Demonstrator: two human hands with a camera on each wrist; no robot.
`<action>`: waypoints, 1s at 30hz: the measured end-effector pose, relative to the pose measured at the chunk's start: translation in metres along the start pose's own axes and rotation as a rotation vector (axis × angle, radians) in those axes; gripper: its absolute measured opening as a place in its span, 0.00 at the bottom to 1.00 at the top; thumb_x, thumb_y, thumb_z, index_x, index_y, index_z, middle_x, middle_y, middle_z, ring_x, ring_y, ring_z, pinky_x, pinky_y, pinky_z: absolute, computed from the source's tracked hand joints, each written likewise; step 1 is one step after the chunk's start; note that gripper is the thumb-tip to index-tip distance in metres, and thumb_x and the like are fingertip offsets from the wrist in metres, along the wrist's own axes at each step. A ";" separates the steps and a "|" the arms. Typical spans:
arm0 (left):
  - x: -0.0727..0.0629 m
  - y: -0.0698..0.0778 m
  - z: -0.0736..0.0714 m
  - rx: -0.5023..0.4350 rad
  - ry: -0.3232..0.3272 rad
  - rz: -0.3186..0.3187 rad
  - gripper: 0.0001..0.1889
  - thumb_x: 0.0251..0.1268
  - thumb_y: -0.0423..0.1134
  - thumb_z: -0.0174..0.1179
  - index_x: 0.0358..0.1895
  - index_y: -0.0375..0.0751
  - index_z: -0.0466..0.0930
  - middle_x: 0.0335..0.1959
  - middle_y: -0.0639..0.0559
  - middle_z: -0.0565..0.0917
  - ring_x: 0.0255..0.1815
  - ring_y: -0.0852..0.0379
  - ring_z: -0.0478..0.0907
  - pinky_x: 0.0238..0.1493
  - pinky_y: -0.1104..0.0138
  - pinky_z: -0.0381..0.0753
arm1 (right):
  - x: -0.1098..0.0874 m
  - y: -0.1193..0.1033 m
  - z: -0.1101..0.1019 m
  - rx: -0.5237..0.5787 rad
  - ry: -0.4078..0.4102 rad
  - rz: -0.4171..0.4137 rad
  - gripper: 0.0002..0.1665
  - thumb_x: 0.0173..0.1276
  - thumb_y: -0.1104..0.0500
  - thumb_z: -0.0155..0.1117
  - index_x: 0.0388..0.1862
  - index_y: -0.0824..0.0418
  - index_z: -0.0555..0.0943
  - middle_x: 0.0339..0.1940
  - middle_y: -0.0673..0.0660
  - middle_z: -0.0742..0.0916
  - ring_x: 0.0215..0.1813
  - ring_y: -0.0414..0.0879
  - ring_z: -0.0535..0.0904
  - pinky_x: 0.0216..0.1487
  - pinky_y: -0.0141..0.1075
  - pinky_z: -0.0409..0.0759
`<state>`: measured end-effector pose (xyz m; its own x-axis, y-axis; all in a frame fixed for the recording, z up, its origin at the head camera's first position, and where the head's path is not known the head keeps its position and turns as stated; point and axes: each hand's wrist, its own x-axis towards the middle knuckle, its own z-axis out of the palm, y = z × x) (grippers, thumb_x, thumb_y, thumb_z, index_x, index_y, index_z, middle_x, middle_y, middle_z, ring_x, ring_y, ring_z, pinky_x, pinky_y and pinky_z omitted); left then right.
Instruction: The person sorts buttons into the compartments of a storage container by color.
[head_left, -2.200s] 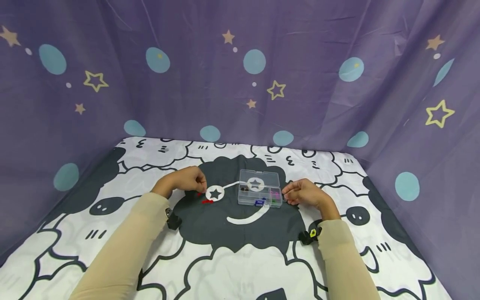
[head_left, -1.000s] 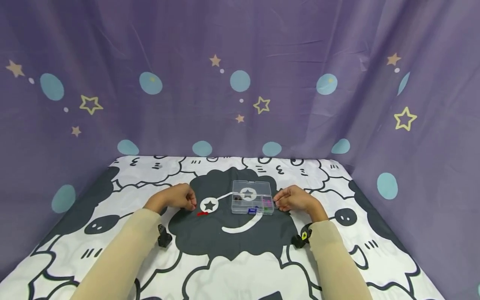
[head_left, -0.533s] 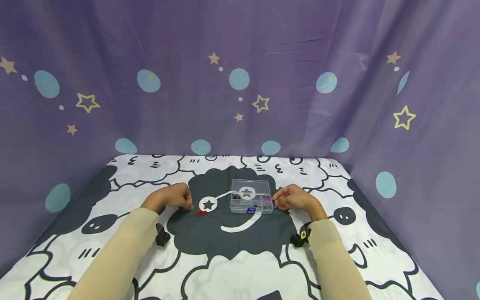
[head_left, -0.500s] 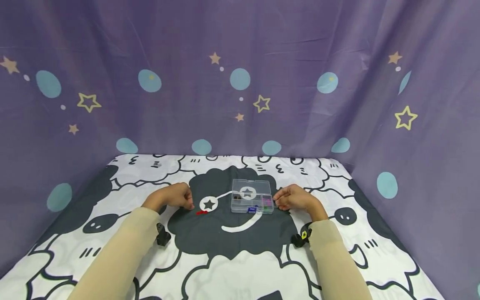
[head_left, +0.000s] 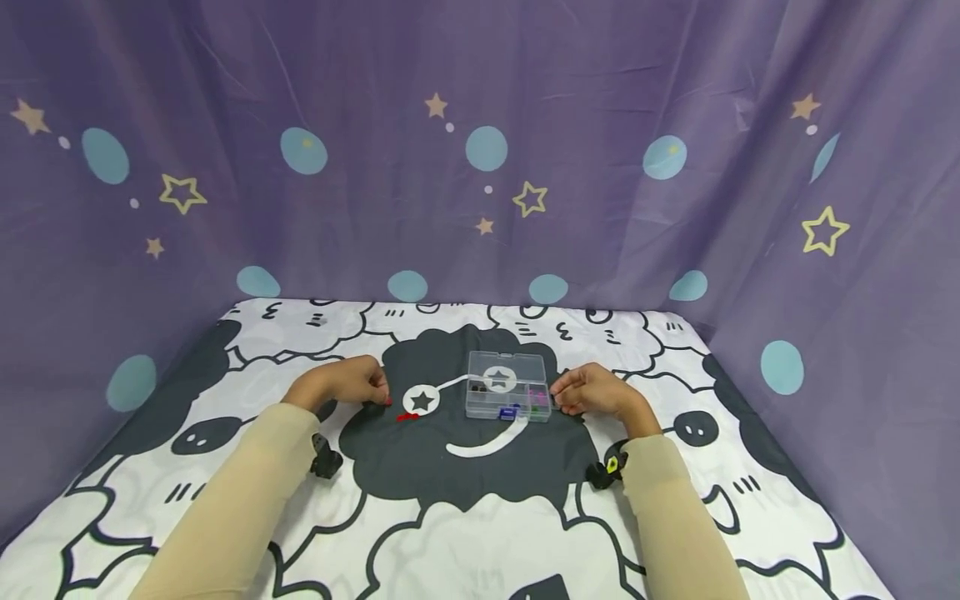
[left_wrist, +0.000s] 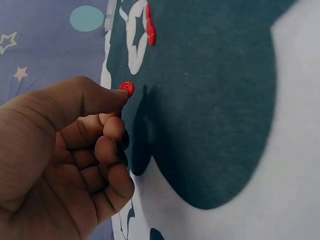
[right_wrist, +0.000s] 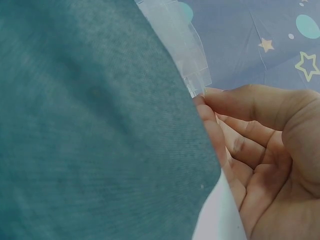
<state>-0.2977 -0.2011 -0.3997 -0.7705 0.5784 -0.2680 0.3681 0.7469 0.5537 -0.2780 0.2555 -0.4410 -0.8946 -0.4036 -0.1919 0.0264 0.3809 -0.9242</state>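
Observation:
My left hand (head_left: 341, 382) is at the left of the dark cloud print and pinches a small red button (left_wrist: 127, 89) between thumb and forefinger. More red buttons (head_left: 407, 416) lie on the cloth just right of it, close together. A clear plastic compartment box (head_left: 480, 410) stands open at the middle, its transparent lid (head_left: 525, 365) laid back. Small brown, pink, green and blue pieces sit in its compartments. My right hand (head_left: 600, 390) is at the box's right side, thumb and forefinger pinching its edge; the exact contact is partly hidden behind the cloth in the right wrist view.
A white cloth with black cartoon prints (head_left: 480, 533) covers the table. Behind and at both sides hangs a purple curtain (head_left: 585, 83) with stars and blue dots. Dark wrist cameras (head_left: 326, 457) are strapped below the cuffs of both beige sleeves (head_left: 225, 508).
My left hand lifted away leftward from the red buttons, and a red button now shows at its fingertips. My right hand stays at the box's edge. The head view has shifted.

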 end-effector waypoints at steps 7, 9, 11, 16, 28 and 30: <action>0.004 0.006 -0.005 -0.004 0.028 0.052 0.08 0.64 0.32 0.63 0.26 0.37 0.82 0.19 0.59 0.72 0.20 0.62 0.65 0.26 0.69 0.64 | -0.002 0.000 -0.002 0.012 -0.002 0.001 0.14 0.68 0.70 0.64 0.51 0.77 0.82 0.34 0.56 0.89 0.33 0.44 0.84 0.38 0.35 0.84; 0.006 0.008 -0.005 -0.003 0.041 0.067 0.07 0.65 0.32 0.63 0.28 0.36 0.83 0.19 0.59 0.72 0.21 0.62 0.65 0.26 0.68 0.66 | -0.002 0.000 -0.001 0.011 -0.003 -0.004 0.14 0.69 0.70 0.63 0.51 0.77 0.82 0.34 0.56 0.89 0.33 0.44 0.84 0.38 0.36 0.84; 0.007 0.011 -0.004 -0.007 0.042 0.072 0.08 0.66 0.32 0.63 0.28 0.35 0.83 0.19 0.58 0.71 0.20 0.62 0.64 0.26 0.67 0.66 | -0.001 0.000 -0.001 0.009 -0.001 -0.001 0.13 0.69 0.70 0.64 0.50 0.77 0.82 0.33 0.55 0.89 0.33 0.44 0.84 0.38 0.36 0.84; 0.013 0.022 -0.003 -0.007 0.048 0.095 0.09 0.67 0.32 0.62 0.26 0.38 0.82 0.17 0.58 0.68 0.19 0.61 0.62 0.26 0.66 0.64 | -0.001 0.000 -0.001 -0.006 0.004 0.004 0.13 0.69 0.70 0.64 0.50 0.75 0.83 0.34 0.55 0.89 0.34 0.45 0.84 0.39 0.36 0.84; 0.034 0.046 0.000 -0.014 0.030 0.179 0.12 0.71 0.31 0.59 0.26 0.33 0.80 0.16 0.58 0.67 0.18 0.61 0.60 0.26 0.66 0.63 | 0.000 0.001 -0.001 -0.009 -0.004 -0.003 0.14 0.69 0.70 0.63 0.51 0.77 0.82 0.34 0.55 0.89 0.34 0.44 0.84 0.39 0.36 0.84; 0.036 0.051 0.000 -0.017 0.021 0.193 0.12 0.72 0.31 0.59 0.27 0.31 0.81 0.16 0.58 0.68 0.18 0.61 0.60 0.26 0.66 0.64 | 0.000 0.000 -0.001 -0.009 -0.003 -0.001 0.14 0.69 0.70 0.63 0.51 0.76 0.82 0.34 0.55 0.89 0.34 0.44 0.84 0.39 0.36 0.84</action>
<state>-0.3069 -0.1421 -0.3816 -0.6972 0.7033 -0.1389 0.5017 0.6171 0.6062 -0.2782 0.2568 -0.4406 -0.8931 -0.4068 -0.1922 0.0217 0.3877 -0.9215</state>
